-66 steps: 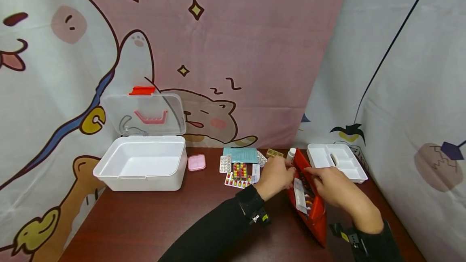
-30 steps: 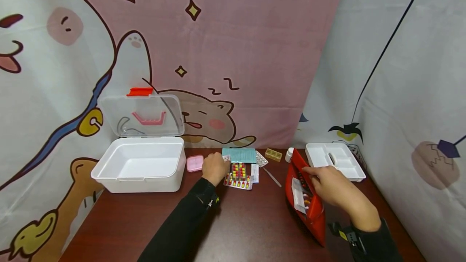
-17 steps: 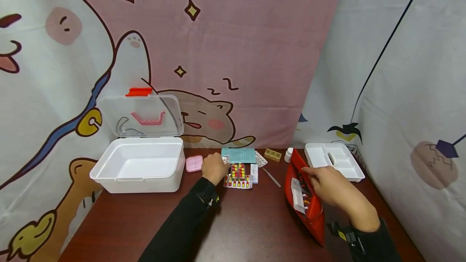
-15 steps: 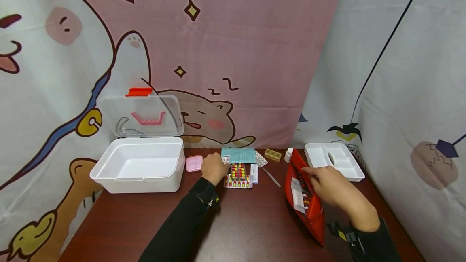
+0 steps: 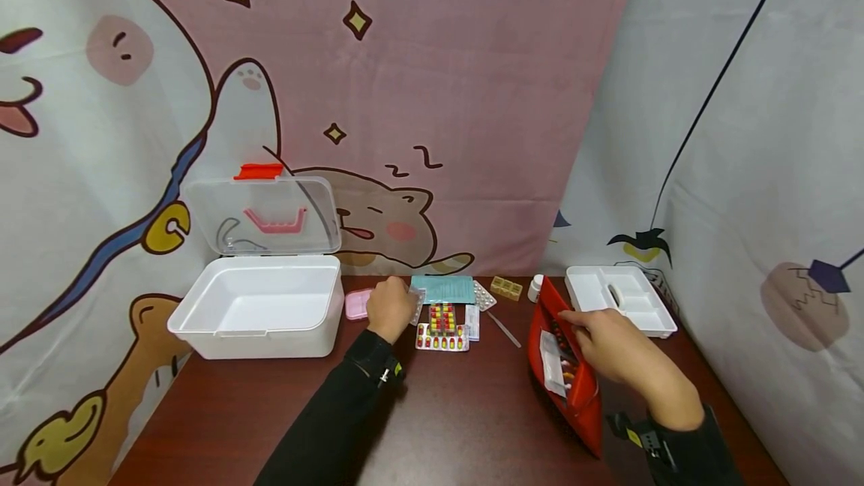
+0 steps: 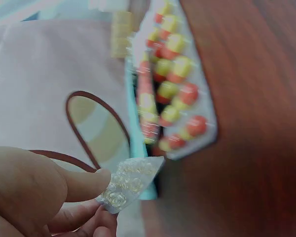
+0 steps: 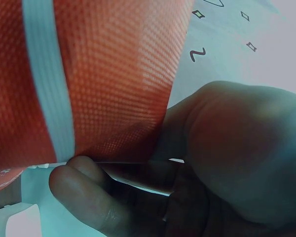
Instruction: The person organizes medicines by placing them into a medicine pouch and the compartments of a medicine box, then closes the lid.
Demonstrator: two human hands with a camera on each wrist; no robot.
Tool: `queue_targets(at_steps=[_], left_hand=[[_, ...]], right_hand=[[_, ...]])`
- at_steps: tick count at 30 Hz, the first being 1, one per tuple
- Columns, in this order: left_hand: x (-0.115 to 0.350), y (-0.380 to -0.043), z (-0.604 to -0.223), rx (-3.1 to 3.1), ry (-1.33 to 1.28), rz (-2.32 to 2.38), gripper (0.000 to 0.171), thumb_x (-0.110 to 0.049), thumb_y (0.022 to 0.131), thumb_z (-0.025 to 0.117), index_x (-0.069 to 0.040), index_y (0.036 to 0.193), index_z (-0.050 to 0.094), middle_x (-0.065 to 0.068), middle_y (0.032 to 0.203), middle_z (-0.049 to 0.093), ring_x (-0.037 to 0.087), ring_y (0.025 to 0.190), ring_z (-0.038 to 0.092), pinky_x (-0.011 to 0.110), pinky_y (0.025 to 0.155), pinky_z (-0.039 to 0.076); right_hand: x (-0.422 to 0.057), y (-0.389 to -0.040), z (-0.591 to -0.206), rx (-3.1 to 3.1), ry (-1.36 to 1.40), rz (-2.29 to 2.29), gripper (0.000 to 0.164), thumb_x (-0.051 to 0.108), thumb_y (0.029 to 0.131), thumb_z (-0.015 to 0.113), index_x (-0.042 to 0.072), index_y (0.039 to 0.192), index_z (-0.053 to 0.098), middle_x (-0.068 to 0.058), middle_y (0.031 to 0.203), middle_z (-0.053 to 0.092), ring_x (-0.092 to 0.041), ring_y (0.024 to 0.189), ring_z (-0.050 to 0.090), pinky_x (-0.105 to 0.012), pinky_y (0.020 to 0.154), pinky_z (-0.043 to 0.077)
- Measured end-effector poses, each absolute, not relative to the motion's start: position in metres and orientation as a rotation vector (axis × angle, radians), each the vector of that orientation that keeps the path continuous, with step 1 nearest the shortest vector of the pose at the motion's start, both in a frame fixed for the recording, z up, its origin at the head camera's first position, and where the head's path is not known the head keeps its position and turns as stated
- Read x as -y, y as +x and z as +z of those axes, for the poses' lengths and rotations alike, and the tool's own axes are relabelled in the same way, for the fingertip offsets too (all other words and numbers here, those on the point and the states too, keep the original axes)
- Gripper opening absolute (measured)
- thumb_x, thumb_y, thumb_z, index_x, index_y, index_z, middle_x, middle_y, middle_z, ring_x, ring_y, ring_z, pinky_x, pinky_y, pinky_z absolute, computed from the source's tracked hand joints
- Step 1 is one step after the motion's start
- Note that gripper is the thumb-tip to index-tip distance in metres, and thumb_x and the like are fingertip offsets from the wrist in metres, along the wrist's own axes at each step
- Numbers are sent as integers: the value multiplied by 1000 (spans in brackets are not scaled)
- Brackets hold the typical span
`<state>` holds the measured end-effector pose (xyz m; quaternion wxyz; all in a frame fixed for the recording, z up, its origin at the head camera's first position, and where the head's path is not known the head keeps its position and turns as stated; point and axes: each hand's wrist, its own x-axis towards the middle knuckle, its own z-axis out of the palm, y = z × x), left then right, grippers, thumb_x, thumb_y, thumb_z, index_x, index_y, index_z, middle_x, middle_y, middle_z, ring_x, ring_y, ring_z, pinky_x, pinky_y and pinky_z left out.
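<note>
My left hand (image 5: 391,310) pinches a clear-and-silver blister pack (image 6: 130,182) between thumb and fingers, at the left of the medicine pile. Below the teal packet (image 5: 445,289) lie blister packs of red-and-yellow capsules (image 5: 442,340), beside a small white packet (image 5: 472,323). On the right, my right hand (image 5: 624,347) grips the upper edge of a red pouch (image 5: 586,415), which stands with its mouth spread. Inside the pouch a white packet (image 5: 552,366) and some small items show. The right wrist view has the pouch's red fabric (image 7: 118,84) between thumb and fingers.
An uncovered white box (image 5: 270,343) with a clear raised lid stands left. Beside it lies a pink pill case (image 5: 356,304). Towards the back are a yellow pill case (image 5: 506,288) and a white bottle (image 5: 535,288). A white compartment tray (image 5: 641,291) sits far right. A thin stick (image 5: 505,330) lies mid-table.
My left hand has left the pouch, gone left to the medicine pile and taken hold of the clear blister pack, drawing it slightly left. My right hand stays on the pouch.
</note>
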<state>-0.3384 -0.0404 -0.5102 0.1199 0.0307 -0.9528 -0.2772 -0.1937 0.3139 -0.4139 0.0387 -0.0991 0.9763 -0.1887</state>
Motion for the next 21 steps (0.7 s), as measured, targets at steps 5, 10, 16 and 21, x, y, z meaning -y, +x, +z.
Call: queue_targets(at_steps=[5,10,16,21], left_hand=[[35,-335,-491,2718,33,-881,38,-29,96,83,-13,65,69,13,77,75,35,74,73,48,61,51],[24,-328,-471,2715,-10,-993,23,-35,97,85,-13,90,84,10,93,82,33,84,76,48,70,57],[12,-314,-445,2704,-115,-1107,22,-35,95,88,-13,98,87,7,99,84,28,88,74,46,75,57],[1,-306,-428,2724,-228,-1132,18,-34,96,86,-16,95,88,2,88,82,20,79,68,36,69,49]], right_hand=[[-314,-194,-412,-2969,-286,-588,42,7,105,61,1,146,69,-5,85,61,-16,62,48,-28,57,43],[-314,-194,-411,-2964,-280,-594,42,7,105,61,0,146,68,-6,87,63,-16,62,48,-28,57,44],[-314,-194,-411,-2971,-287,-591,42,7,106,61,0,146,68,-4,82,59,-16,62,48,-28,57,43],[-314,-194,-413,-2983,-290,-582,42,6,105,62,0,146,69,-7,88,64,-16,63,47,-28,57,43]])
